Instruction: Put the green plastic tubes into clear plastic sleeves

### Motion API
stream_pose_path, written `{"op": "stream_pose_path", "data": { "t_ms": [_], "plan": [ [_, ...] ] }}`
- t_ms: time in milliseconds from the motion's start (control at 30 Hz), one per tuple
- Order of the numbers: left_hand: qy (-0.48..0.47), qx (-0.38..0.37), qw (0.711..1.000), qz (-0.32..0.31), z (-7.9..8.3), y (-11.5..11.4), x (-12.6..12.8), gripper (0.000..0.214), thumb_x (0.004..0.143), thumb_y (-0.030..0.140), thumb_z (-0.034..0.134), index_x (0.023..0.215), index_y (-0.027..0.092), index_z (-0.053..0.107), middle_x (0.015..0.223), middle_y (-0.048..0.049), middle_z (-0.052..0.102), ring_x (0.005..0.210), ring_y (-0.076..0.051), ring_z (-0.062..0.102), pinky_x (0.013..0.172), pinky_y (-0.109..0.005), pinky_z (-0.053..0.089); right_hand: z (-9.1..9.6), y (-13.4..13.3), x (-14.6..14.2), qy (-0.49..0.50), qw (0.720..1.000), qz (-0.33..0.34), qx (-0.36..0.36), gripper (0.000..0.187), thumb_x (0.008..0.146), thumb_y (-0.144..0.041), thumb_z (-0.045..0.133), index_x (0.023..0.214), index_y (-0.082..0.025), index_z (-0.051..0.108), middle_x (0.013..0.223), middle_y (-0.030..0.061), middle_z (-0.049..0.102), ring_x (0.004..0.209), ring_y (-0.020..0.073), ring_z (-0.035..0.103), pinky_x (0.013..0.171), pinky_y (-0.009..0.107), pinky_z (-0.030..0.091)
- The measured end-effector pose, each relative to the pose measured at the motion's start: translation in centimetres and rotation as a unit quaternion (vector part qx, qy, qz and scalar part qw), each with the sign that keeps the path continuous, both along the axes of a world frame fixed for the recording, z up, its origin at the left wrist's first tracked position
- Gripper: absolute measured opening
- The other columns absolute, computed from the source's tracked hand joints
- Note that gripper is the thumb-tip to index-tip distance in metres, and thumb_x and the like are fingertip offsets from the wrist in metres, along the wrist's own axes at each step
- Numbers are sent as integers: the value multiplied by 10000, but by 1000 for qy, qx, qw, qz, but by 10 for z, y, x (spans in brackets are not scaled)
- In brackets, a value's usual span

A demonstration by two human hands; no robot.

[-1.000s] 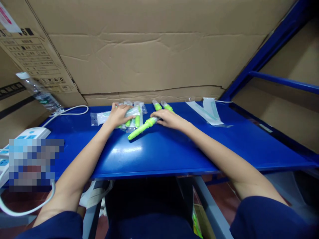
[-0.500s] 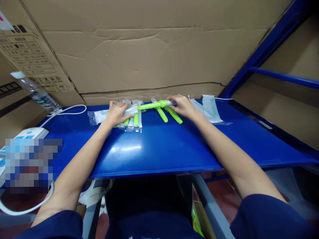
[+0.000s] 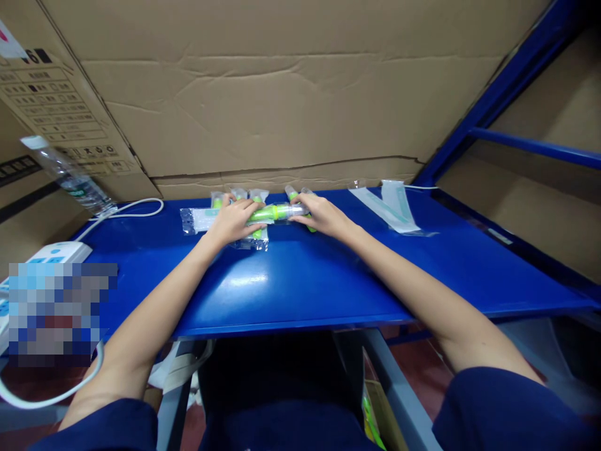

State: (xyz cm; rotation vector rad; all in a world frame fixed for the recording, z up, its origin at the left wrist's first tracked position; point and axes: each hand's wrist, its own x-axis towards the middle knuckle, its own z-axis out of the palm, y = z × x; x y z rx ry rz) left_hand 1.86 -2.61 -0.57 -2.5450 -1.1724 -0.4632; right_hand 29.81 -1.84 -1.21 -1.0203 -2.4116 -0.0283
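The green stick (image 3: 276, 213) lay sideways between the two hands; I couldn't tell if it touched the tabletop (image 3: 300, 282). The right hand (image 3: 323, 214) pinched its see-through end, with just a small gap between thumb and fingers. The left hand (image 3: 233, 220) was half curled over a clear bag (image 3: 201, 220) and seemed to hold it down. I think the step was sliding the stick into that bag, since its green end looked tucked inside. The next move would call for a still left hand and a gentle push from the right. Both arms stretched forward, elbows wide, backs of the hands up. Bagged sticks (image 3: 239, 194) lay under and just past the left hand. Flat bags (image 3: 392, 216) lay right of the right hand.
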Motion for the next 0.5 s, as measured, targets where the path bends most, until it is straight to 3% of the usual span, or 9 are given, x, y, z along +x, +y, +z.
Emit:
{"op": "stream_pose_path", "data": {
  "t_ms": [233, 367, 500],
  "plan": [
    [4, 0, 1000, -17, -2, 0, 1, 503, 965, 534, 568, 1329, 189, 608, 1206, -155, 724, 1116, -351, 670, 1031, -493, 325, -2, -12, -12, -52, 996, -46, 60, 352, 940, -451, 684, 1162, -181, 641, 1154, 144, 709, 963, 287, 674, 801, 354, 476],
    [-2, -1, 1000, -30, -3, -1, 3, 510, 965, 545, 566, 1321, 182, 607, 1204, -151, 724, 1119, -343, 666, 1022, -481, 336, -10, -13, -16, -14, 996, -67, 49, 367, 939, -491, 672, 1109, -175, 596, 1076, 129, 703, 881, 275, 660, 734, 351, 474],
    [-7, -4, 999, -46, -3, -2, 6, 498, 974, 540, 554, 1320, 186, 608, 1202, -146, 724, 1126, -335, 664, 1011, -472, 347, -18, -8, -22, 70, 997, -37, 14, 334, 912, -459, 705, 999, -183, 538, 999, 120, 665, 795, 240, 638, 717, 363, 506]
  ]
}}
